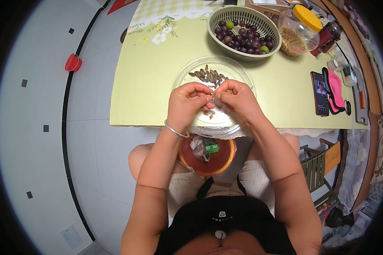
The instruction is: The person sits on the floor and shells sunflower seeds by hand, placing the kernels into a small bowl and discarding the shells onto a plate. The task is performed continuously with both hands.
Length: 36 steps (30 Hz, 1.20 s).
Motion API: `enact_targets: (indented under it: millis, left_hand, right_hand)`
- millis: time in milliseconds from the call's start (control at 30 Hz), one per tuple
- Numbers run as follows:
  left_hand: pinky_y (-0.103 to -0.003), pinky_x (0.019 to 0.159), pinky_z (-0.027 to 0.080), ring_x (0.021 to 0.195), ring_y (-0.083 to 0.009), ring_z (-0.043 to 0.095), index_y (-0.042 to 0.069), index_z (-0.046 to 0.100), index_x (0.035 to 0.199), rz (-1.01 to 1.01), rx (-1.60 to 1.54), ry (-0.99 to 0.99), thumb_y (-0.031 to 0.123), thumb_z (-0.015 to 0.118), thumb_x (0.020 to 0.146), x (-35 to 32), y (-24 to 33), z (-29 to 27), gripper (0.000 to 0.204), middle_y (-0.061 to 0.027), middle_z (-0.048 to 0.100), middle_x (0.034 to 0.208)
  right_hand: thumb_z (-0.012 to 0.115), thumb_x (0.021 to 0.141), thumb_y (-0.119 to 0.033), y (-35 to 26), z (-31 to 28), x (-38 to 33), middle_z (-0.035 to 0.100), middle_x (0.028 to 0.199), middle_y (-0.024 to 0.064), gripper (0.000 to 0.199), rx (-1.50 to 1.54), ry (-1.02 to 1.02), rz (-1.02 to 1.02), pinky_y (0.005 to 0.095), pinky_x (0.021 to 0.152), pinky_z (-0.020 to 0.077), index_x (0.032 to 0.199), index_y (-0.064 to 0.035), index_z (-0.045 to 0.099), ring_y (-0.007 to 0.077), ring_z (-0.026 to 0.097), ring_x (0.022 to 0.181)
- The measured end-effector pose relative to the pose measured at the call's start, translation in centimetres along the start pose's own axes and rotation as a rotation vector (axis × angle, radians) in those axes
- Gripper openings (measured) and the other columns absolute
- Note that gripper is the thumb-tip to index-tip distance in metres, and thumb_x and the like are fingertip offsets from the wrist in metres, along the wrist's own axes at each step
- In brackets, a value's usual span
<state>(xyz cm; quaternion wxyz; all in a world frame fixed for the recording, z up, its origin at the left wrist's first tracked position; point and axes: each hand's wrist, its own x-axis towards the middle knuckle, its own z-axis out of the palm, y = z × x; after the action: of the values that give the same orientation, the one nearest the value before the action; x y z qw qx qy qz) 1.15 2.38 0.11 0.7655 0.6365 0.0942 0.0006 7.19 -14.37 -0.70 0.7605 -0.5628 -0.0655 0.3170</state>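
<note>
Both hands meet fingertip to fingertip over a clear round plastic tray (247,72) at the table's near edge. My left hand (187,104), with a bangle at its wrist, is closed in a pinch on a small sunflower seed (212,96). From the other side my right hand (239,100) pinches at the same seed, its thumb and forefinger nearly touching the left ones. The fingers cover most of the seed. Just beyond them lies a heap of dark striped sunflower seeds (207,75). A few small light-brown kernels or shell bits (209,114) lie in the tray's near part.
A grey-green basket (211,27) of dark grapes stands at the back, beside a yellow-lidded jar (291,38) and a dark red bottle (326,38). To the right are a phone (320,94) and a pink-black case (335,90). Below the table edge sits a bin (230,159) with litter.
</note>
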Motion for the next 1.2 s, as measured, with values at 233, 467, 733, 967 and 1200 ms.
enact_targets:
  millis: [233, 467, 733, 967, 1200]
  left_hand:
    - [-0.027, 0.06, 0.052, 0.066, -0.0135, 0.066, 0.001, 0.068, 0.091, 0.274, 0.861, -0.053, -0.003, 0.066, 0.078, -0.9, 1.2, -0.4, 0.013, -0.0082, 0.066, 0.075]
    - [-0.028, 0.061, 0.051, 0.065, -0.0178, 0.065, 0.003, 0.07, 0.089, 0.407, 0.882, -0.044, 0.002, 0.07, 0.074, -1.4, 1.4, -0.2, 0.015, -0.01, 0.069, 0.077]
    - [-0.022, 0.058, 0.049, 0.065, -0.0102, 0.061, -0.001, 0.069, 0.085, 0.411, 0.558, 0.051, 0.001, 0.07, 0.079, -1.7, 2.9, -0.2, 0.006, -0.0049, 0.067, 0.076]
    - [-0.02, 0.056, 0.046, 0.062, -0.0077, 0.059, -0.002, 0.069, 0.085, 0.236, 0.216, 0.205, 0.002, 0.07, 0.082, -0.7, 2.9, -2.1, 0.005, -0.0041, 0.065, 0.073]
    - [-0.025, 0.06, 0.049, 0.064, -0.0134, 0.061, -0.001, 0.069, 0.083, 0.326, 0.523, 0.179, 0.006, 0.071, 0.078, -0.1, 0.7, -1.9, 0.009, -0.0082, 0.066, 0.074]
  right_hand:
    - [0.06, 0.083, -0.002, 0.0, -1.5, 0.2, 0.06, 0.068, 0.0021, 0.002, -0.486, -0.109, -0.069, 0.0197, 0.053, 0.0421, 0.081, -0.0023, 0.059, 0.0065, 0.054, 0.059]
    - [0.046, 0.088, 0.0, -0.5, -1.9, 0.8, 0.065, 0.088, 0.0155, 0.011, 0.143, -0.148, 0.195, 0.0291, 0.065, 0.0603, 0.092, 0.0018, 0.056, 0.0224, 0.069, 0.079]
    - [0.037, 0.093, -0.006, 0.4, 0.4, 0.0, 0.063, 0.082, 0.0181, 0.024, 0.439, -0.258, 0.306, 0.0243, 0.046, 0.0459, 0.093, 0.0077, 0.057, 0.0174, 0.06, 0.062]
    - [0.044, 0.09, -0.012, 2.0, 4.6, -6.0, 0.06, 0.069, 0.0061, 0.021, -0.52, -0.688, 0.135, 0.0314, 0.05, 0.0444, 0.084, -0.0029, 0.062, 0.017, 0.054, 0.057]
    - [0.053, 0.085, -0.01, -0.5, 4.9, -5.6, 0.065, 0.077, 0.0149, 0.015, -0.881, -0.609, -0.018, 0.0369, 0.067, 0.0497, 0.084, -0.0013, 0.065, 0.0289, 0.064, 0.072]
